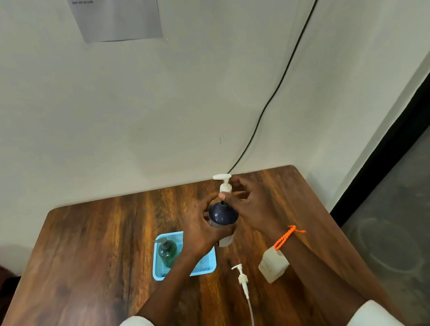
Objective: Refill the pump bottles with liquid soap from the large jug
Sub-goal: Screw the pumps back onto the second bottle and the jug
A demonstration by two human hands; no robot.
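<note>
Left hand (202,225) grips the bottle (224,220) firmly; right hand (249,201), fingers loosely curled, should twist its funnel (223,212) gently, keeping it upright.

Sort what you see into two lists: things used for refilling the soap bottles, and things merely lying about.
Job: jug, white bottle, green bottle, loose pump, left hand, right hand.
Lying about: tray, cable, wall notice, table.

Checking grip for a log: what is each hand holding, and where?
Left hand grips the dark-topped bottle round its body. Right hand at its top; hold unclear.
</note>
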